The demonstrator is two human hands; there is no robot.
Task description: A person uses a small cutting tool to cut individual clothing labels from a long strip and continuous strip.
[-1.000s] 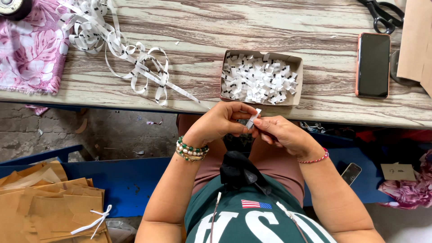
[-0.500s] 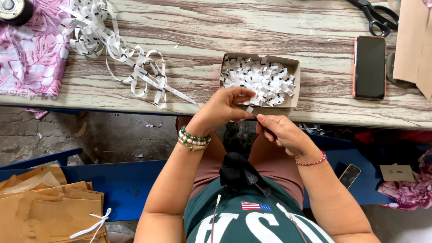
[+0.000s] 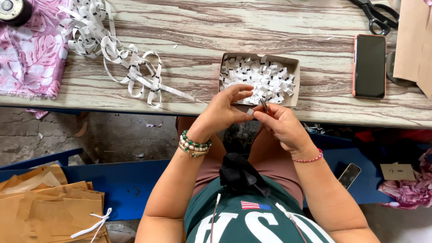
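Compared with the earlier views, both hands are now carried up and forward, so that they are held over the near edge of the table [image 3: 189,94], right against the front wall of the cardboard box [image 3: 294,85] of cut white labels [image 3: 265,78]. A second ago they were held lower, in front of the chest, with a small white label standing up between them. That label [image 3: 250,111] is now seen as a small white scrap pinched between thumb and forefinger of the left hand [image 3: 225,112], the remaining fingers being curled loosely above it. The right hand [image 3: 281,126] is closed around a thin dark tool [image 3: 263,105], probably small snips or tweezers, whose tip is pointed at the label. From this it is judged that the label is being trimmed or picked at, close enough to the box for the piece to be dropped in.

The tool's handle is buried in the right hand, so its kind cannot be settled. The label's far end is covered by the left fingers. The scissors [image 3: 378,18] and the brown paper [image 3: 416,45] at the far right are cut off by the frame, and the white label ribbon [image 3: 130,67] runs out at the top
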